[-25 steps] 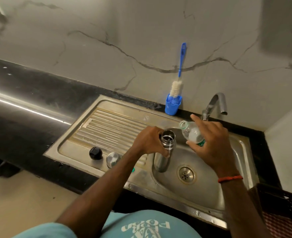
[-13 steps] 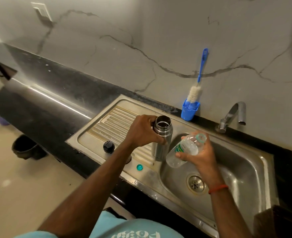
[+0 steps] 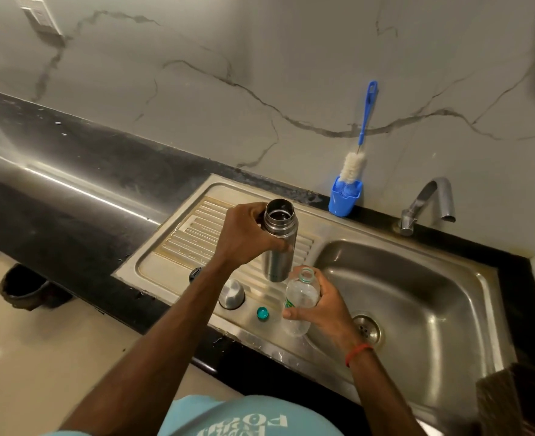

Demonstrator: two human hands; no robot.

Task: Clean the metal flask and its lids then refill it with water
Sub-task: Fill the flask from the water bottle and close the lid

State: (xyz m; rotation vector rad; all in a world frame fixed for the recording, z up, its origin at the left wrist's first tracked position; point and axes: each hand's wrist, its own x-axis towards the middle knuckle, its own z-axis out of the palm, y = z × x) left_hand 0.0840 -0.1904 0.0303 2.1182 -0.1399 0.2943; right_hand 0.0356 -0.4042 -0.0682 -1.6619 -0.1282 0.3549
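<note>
Metal flask point(image 3: 280, 247) is upright & open over the drainboard point(image 3: 181, 237), gripped in your left hand point(image 3: 244, 237), right hand point(image 3: 326, 305) holding a near-empty plastic bottle point(image 3: 300, 297) beside it: refill looks abt done, steel lid point(image 3: 232, 294) & black lid point(image 3: 196, 274) not yet on.

flask point(image 3: 279, 247): brushed metal, satin | bottle point(image 3: 300, 298): clear plastic | sink point(image 3: 417, 278): dull stainless steel | counter point(image 3: 80, 190): glossy black stone | wall point(image 3: 259, 58): veined marble, smooth
</note>
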